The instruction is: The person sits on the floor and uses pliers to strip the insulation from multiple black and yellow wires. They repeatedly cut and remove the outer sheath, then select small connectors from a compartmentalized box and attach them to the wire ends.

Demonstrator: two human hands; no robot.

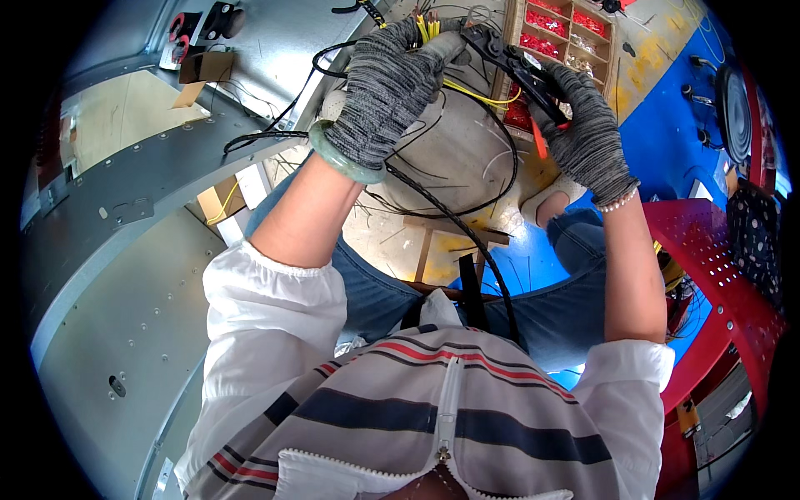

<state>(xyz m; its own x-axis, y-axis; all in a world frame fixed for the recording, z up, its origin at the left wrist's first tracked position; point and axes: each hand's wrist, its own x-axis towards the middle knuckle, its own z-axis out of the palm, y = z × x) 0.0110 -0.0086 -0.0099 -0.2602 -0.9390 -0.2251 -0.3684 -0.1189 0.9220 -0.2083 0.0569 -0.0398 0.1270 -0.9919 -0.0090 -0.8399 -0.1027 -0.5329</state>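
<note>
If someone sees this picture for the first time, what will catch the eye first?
Top centre, two hands in grey knitted gloves: the left hand grips a bundle of yellow wires, and the right hand holds black crimping pliers with red handles. Behind them stands a wooden compartment box of red terminals. A red perforated metal stool is at right.

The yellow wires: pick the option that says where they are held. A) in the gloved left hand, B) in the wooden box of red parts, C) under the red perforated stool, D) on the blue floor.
A: the yellow wires stick up out of the closed grip of the gloved left hand, while the right hand holds a crimping tool beside them.
</note>
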